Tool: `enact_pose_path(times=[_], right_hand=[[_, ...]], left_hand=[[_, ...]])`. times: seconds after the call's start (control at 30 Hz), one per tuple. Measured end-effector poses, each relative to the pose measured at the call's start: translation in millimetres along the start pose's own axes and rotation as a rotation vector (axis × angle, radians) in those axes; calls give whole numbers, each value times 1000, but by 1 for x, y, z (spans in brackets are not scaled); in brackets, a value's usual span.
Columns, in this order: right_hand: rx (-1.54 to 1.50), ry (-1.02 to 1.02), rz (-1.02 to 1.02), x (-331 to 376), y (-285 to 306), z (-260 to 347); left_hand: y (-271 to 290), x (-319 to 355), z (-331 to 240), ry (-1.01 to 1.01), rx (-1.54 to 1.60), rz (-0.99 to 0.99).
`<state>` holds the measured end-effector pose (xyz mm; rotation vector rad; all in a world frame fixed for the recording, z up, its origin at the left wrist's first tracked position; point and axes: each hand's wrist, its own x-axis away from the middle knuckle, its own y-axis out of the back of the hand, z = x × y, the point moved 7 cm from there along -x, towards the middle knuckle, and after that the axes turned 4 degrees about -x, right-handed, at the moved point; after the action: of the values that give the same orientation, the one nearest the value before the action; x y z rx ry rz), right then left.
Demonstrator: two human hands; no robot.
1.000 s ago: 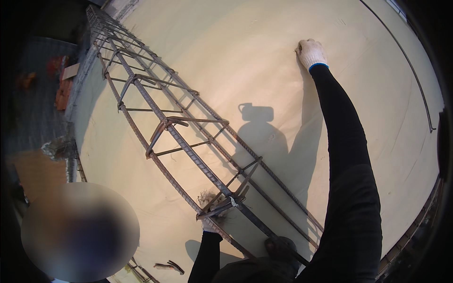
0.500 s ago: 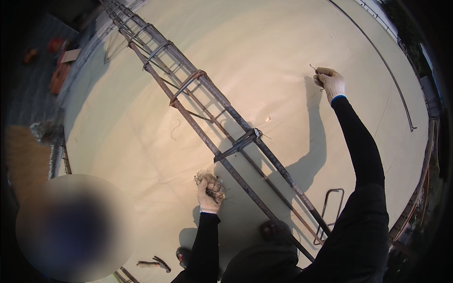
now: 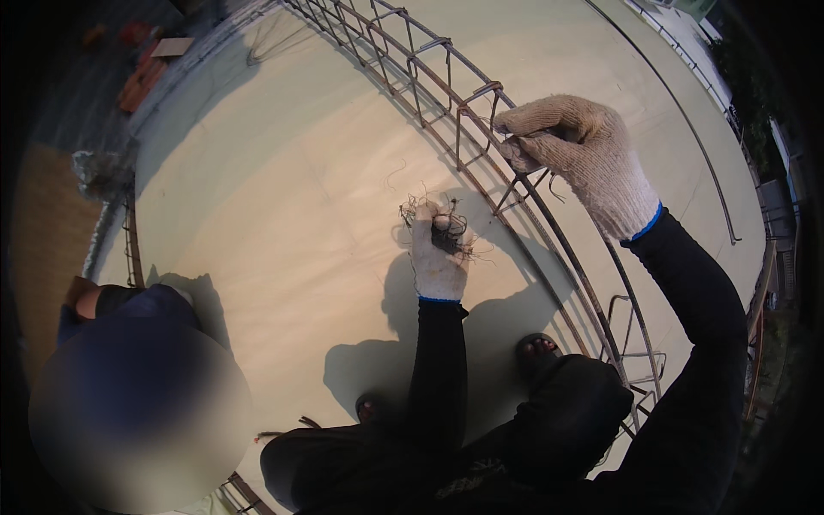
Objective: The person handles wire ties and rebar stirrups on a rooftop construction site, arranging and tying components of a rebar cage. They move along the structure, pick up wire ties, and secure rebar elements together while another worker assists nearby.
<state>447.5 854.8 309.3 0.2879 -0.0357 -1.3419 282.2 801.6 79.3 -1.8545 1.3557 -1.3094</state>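
Note:
A white knit glove covers my left hand [image 3: 439, 257], which is closed around a tangled bunch of thin tie wires [image 3: 448, 233] over the pale floor. My right hand [image 3: 584, 154], also gloved, is raised close to the camera, thumb and forefinger pinched together. A thin tie wire [image 3: 556, 185] shows below those fingers, partly hidden by them. Behind and beside the right hand runs a long rebar cage [image 3: 460, 137] of rusty bars joined by stirrups. The right hand covers part of it, and whether the fingers touch the bars I cannot tell.
A co-worker [image 3: 129, 300] crouches at the lower left, largely blurred. A single bent steel rod [image 3: 687, 118] lies on the right of the pale floor [image 3: 266, 215]. One loose wire [image 3: 395, 172] lies ahead of my left hand. Orange objects [image 3: 142, 81] sit beyond the far-left edge.
My right hand has come in from the far right to the rebar cage, nearer the camera. My left hand still holds the wires. The view has shifted, and more of the co-worker shows.

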Motion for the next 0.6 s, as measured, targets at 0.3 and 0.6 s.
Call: enact_pose_path(times=[0.3, 0.6], right_hand=[[505, 477, 173, 9, -189, -40], [245, 240, 175, 15, -221, -93]], left_hand=[[16, 7, -69, -173, -21, -34], [94, -2, -98, -185, -413, -217]])
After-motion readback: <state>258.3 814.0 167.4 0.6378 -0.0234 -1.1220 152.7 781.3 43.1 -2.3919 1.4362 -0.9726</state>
